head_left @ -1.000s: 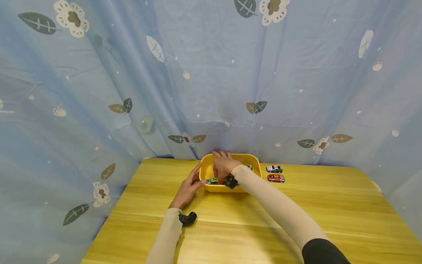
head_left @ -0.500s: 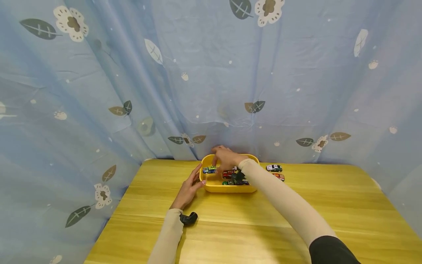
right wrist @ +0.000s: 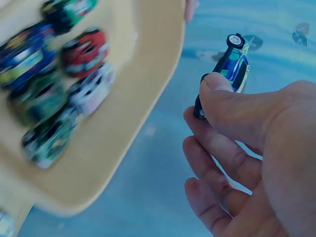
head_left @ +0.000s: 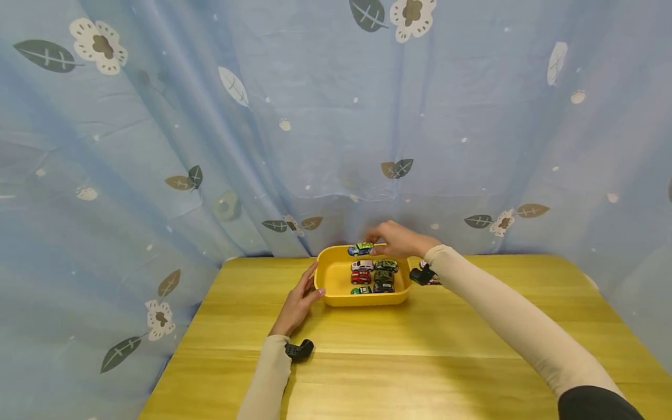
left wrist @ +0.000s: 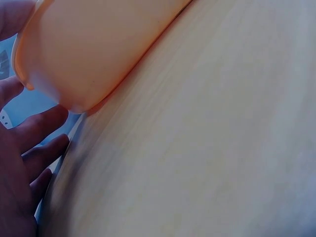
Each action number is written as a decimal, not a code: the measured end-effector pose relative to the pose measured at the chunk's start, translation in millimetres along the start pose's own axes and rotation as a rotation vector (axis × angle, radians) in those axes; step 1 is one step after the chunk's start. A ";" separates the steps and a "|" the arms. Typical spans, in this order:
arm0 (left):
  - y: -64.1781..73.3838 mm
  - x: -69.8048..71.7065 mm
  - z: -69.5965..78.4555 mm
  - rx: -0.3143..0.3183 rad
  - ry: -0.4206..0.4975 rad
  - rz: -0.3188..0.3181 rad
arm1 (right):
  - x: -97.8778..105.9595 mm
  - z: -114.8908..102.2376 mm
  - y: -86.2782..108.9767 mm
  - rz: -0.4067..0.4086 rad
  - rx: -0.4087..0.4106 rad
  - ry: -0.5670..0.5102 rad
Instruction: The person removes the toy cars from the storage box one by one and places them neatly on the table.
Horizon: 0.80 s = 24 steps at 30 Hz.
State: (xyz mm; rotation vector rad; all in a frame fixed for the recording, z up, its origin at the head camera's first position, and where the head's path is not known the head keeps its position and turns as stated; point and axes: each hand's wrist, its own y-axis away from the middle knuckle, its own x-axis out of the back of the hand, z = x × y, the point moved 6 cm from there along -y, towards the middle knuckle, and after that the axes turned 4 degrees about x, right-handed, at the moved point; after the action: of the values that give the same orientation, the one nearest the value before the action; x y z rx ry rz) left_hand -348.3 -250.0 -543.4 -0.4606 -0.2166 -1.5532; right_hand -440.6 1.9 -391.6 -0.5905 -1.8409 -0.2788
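In the head view, my right hand (head_left: 399, 240) pinches a blue and yellow-green toy car (head_left: 360, 249) between thumb and fingers. The car is raised near the far rim of a yellow plastic bin (head_left: 336, 300). Seen from the right wrist, the toy car (right wrist: 232, 66) hangs beyond the bin's edge, its wheels showing. My left hand (head_left: 295, 306) rests against the bin's left end with fairly straight fingers. Several toy cars sit in two columns inside, among them a red car (head_left: 360, 277), a white car (head_left: 362, 265) and a green camouflage car (head_left: 386, 265).
To the bin's right, toy cars (head_left: 433, 280) lie on the wooden table (head_left: 367, 361), mostly hidden by the right wrist. A blue patterned curtain (head_left: 325, 146) hangs right behind the table's far edge. The inside left part of the bin shows bare floor.
My right hand has taken the blue and yellow-green toy car from the bin's left part, lifting it up and right to the far rim. My left hand stays at the bin's end.
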 end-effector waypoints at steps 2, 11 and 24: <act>0.5 1.0 -0.6 -0.003 0.004 0.008 | 2.9 7.1 13.1 0.011 -0.016 0.002; 1.7 2.7 -4.6 0.020 0.019 0.000 | 7.5 39.8 77.2 0.028 -0.056 0.001; 0.4 0.8 1.2 0.001 0.016 -0.011 | 0.1 63.4 149.7 0.020 -0.111 0.079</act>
State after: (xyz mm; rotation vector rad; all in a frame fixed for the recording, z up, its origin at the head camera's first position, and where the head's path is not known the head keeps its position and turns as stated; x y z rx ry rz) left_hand -347.7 -250.3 -542.1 -0.4468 -0.2079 -1.5672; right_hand -413.9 158.1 -427.8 -0.6655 -1.7509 -0.3874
